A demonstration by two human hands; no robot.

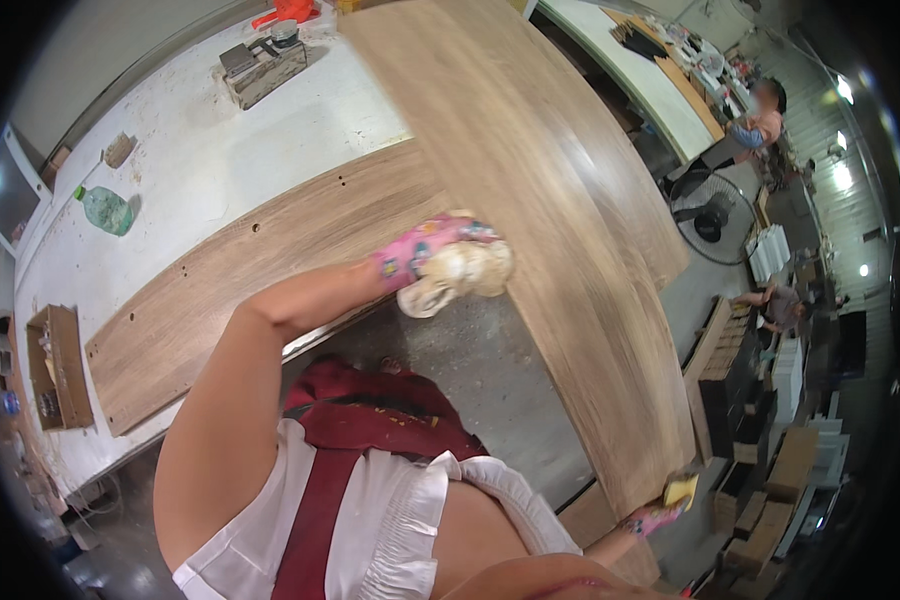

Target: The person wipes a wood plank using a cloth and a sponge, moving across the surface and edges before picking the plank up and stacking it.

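My left hand, in a pink patterned glove, is closed on a bunched cream rag. The rag rests against the near edge of a large wood-grain board, by its meeting with a narrower board that has several drilled holes. At lower right, my right hand, also gloved in pink, is at the near end of the large board. It grips a small yellow sponge; its fingers are partly hidden.
A white worktable carries a green-tinted bottle, an open wooden box and a dirty block-like holder. Beyond the boards stand a black fan, stacked panels and a co-worker at another table.
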